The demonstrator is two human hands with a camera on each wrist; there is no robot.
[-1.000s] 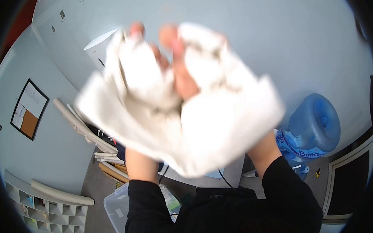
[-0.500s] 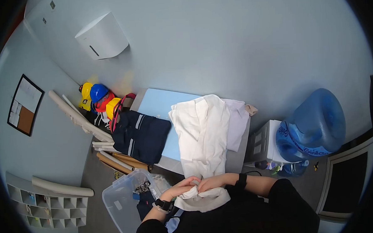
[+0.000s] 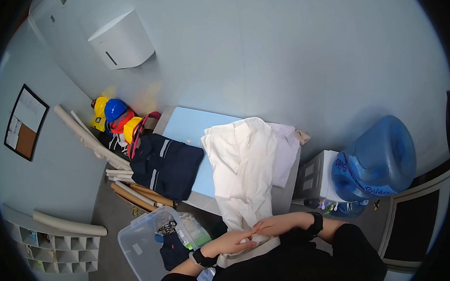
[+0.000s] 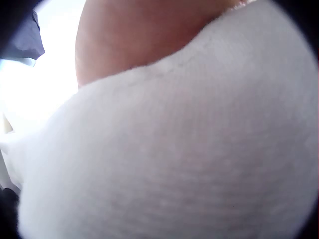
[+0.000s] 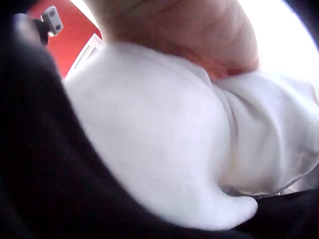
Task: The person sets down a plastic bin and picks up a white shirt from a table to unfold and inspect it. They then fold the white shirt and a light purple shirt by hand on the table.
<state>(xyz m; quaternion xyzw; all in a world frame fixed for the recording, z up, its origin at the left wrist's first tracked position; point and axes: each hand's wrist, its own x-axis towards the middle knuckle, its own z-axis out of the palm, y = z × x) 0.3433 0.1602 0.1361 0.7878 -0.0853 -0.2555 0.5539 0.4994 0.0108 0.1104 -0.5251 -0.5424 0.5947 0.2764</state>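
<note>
A long white garment (image 3: 241,160) runs from the table toward the person's body, its near end bunched up under both hands. The left hand (image 3: 234,242) holds this gathered end from the left, thumb low and fingers pointing right. From the other side the right hand (image 3: 281,223) lies over the gathers, its fingers overlapping the left fingertips. A wide band of the garment hangs below the hands, against the black top. Both wrist views show white fabric (image 4: 164,149) close under the palm; the fingertips are hidden there.
Folded navy clothing with reflective strips (image 3: 168,165) and a pale lilac garment (image 3: 284,153) flank the white one on the table (image 3: 202,201). Hard hats (image 3: 116,110) sit at the far left. A clear bin (image 3: 139,249) stands below left, a blue water bottle (image 3: 379,159) at right.
The white garment came down from in front of the head camera onto the table, its near end at the waist. Since then the hands have drawn over each other on the gathered end.
</note>
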